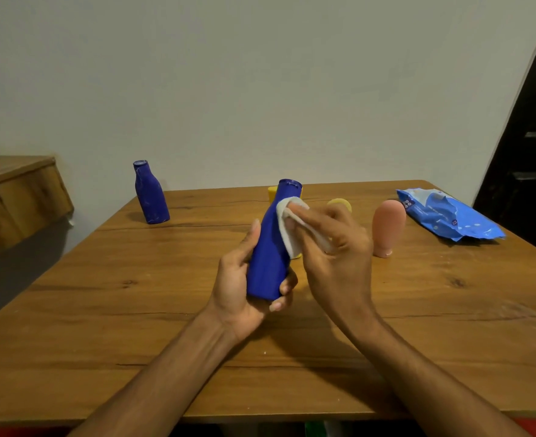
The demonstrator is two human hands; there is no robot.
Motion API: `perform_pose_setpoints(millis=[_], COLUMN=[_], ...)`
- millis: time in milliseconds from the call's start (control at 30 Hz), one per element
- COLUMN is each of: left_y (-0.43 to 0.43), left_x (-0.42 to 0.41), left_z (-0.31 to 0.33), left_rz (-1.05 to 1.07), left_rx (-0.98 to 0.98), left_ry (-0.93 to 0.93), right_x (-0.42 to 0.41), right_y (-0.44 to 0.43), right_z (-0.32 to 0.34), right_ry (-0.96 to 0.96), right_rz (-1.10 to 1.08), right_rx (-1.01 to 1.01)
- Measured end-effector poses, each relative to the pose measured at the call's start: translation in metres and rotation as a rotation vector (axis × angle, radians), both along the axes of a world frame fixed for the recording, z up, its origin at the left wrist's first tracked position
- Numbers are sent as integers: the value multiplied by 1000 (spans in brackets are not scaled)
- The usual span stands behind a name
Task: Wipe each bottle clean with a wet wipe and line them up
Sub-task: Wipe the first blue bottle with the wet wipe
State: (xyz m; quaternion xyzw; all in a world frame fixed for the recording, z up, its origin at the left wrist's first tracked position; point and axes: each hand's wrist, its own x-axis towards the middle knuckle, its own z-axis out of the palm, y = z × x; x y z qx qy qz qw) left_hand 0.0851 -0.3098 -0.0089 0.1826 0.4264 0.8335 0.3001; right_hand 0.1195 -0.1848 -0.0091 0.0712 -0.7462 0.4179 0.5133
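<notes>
1. Both my forearms are reaching in from the near edge of the wooden table, meeting above its middle.
2. I am holding a blue bottle off the tabletop, its long axis nearly upright, cap end pointing up and away from me and leaning a little to the right.
3. My left hand is gripping the lower body of that bottle, fingers curling round its right side near the base and thumb lying straight up its left side.
4. My right hand is pinching a white wet wipe, pressing it with a stretched forefinger against the shoulder just under the cap; the other fingers are bending loosely.
5. Two yellow bottles are standing behind, one mostly hiding behind the held bottle, the other showing only its rounded top over my right hand.
6. A pink bottle is standing just right of my right hand, rounded end up.
7. A second blue bottle is standing upright at the far left corner, well apart from the rest.
8. A blue wipes pack is lying flat at the far right; I cannot tell if its flap is open.
</notes>
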Motion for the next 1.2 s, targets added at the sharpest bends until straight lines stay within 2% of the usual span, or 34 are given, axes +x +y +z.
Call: perform_pose_setpoints(millis=[67, 200, 333, 467, 633, 700, 800, 1000, 1133, 1200], left_y=[0, 0, -1, 0, 1, 2, 3, 2, 2, 1], left_x=[0, 1, 1, 0, 1, 1, 0, 2, 1, 0], left_z=[0, 0, -1, -4, -4, -4, -5, -1, 2, 2], left_rz=[7, 10, 45, 57, 107, 118, 124, 104, 44, 59], left_rx=[-7, -53, -91, -139, -191, -206, -224, -81, -14, 0], left_ry=[18, 37, 83, 147, 173, 202, 225, 64, 25, 10], right_x=[0, -4, -3, -6, 0, -3, -7, -1, -2, -2], right_y=[-1, 3, 4, 7, -2, 0, 5, -5, 2, 4], right_z=[-4, 0, -5, -1, -4, -3, -1, -7, -3, -4], right_ry=[-4, 22, 17, 38, 5, 14, 1, -15, -23, -56], right_rz=[13, 6, -5, -69, -128, -151, -86, 8, 23, 47], right_rx=[79, -2, 217, 130, 352, 308, 123, 284, 96, 89])
